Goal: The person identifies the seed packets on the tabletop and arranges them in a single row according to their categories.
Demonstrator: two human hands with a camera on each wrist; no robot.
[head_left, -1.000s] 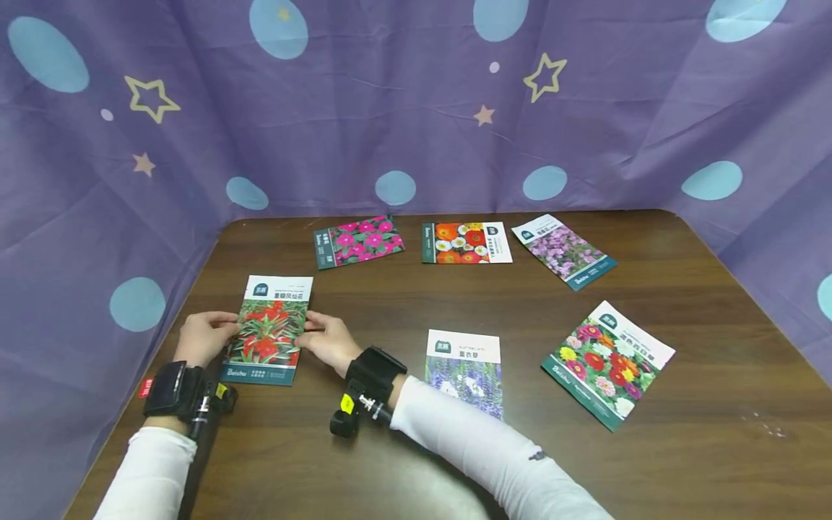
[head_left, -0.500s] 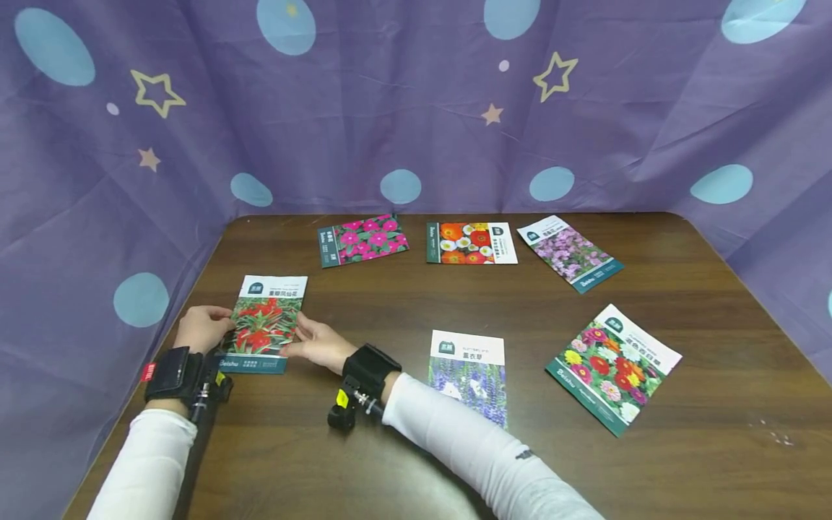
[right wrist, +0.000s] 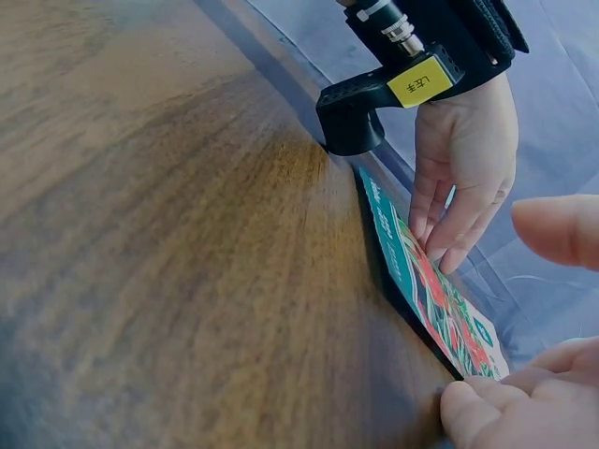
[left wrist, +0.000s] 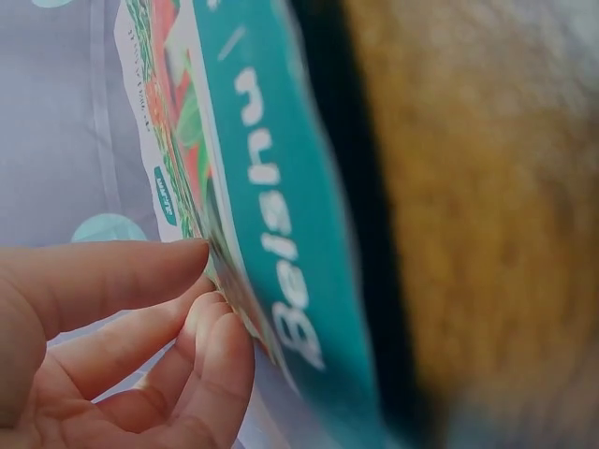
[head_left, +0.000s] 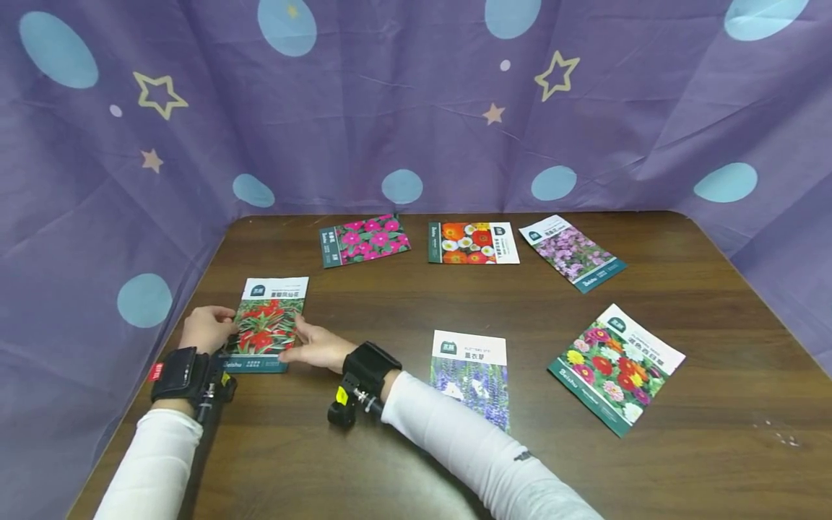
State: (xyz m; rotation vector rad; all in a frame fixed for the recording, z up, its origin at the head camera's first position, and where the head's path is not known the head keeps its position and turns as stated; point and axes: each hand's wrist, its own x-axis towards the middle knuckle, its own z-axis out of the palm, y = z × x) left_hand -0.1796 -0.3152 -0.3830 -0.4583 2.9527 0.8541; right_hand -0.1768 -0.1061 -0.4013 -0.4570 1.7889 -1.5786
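Observation:
A seed packet (head_left: 266, 318) with red flowers, a white top and a green "Beishu" band lies at the left of the table. At its left edge my left hand (head_left: 206, 328) pinches it between thumb and fingertips; the left wrist view shows the thumb tip (left wrist: 192, 260) against the edge, fingers curled below. My right hand (head_left: 321, 347) is at the right edge. In the right wrist view its fingertips (right wrist: 465, 412) touch that edge, while the thumb (right wrist: 562, 229) stands well apart from them. Just to the right lies a lavender seed packet (head_left: 469, 379), its lower corner behind the right sleeve.
Along the back of the brown table (head_left: 364, 455) lie a pink-flower packet (head_left: 370, 240), an orange-and-white one (head_left: 469, 243) and a mauve one (head_left: 572, 253). A mixed-colour flower packet (head_left: 616, 368) lies at right. A purple curtain (head_left: 416, 101) hangs behind.
The red-flower packet has shifted slightly left and looks lower over the table. My right thumb has spread away from the fingers. The other packets keep their places; the view has shifted a little.

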